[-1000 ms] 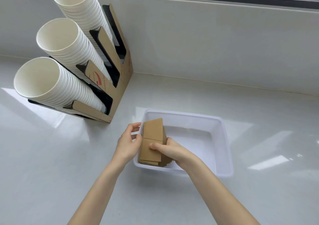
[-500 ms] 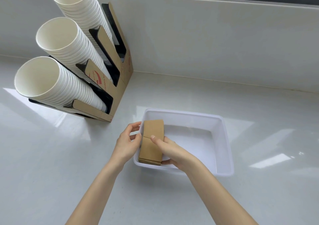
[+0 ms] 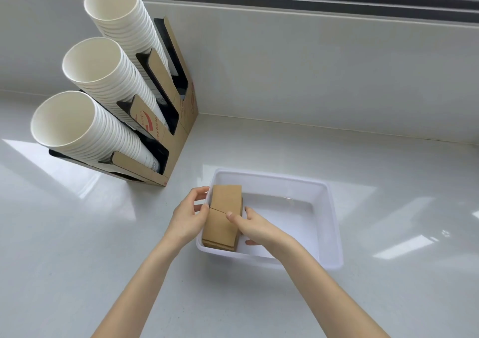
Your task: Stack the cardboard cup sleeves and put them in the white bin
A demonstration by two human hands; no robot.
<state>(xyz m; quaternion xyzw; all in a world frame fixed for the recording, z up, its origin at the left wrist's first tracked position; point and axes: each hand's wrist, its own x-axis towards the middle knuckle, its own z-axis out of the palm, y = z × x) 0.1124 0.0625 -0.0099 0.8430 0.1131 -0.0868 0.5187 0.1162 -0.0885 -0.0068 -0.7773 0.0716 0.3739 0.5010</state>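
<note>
A stack of brown cardboard cup sleeves (image 3: 223, 215) lies flat inside the white bin (image 3: 329, 223), pressed against the bin's left wall. My right hand (image 3: 255, 227) grips the stack from its right side, thumb on top and fingers down beside it inside the bin. My left hand (image 3: 190, 214) is outside the bin's left wall, fingertips touching the rim and the stack's left edge. The lower sleeves of the stack are hidden by the bin wall.
A cardboard cup dispenser (image 3: 178, 130) with three slanted columns of white paper cups (image 3: 85, 130) stands at the back left. The bin sits on a glossy white counter (image 3: 77, 234) that meets a low white wall and window sill at the back.
The sleeves, slightly fanned and tilted a second ago, have been squared up and lowered against the bin's left wall. Both hands stayed on the stack.
</note>
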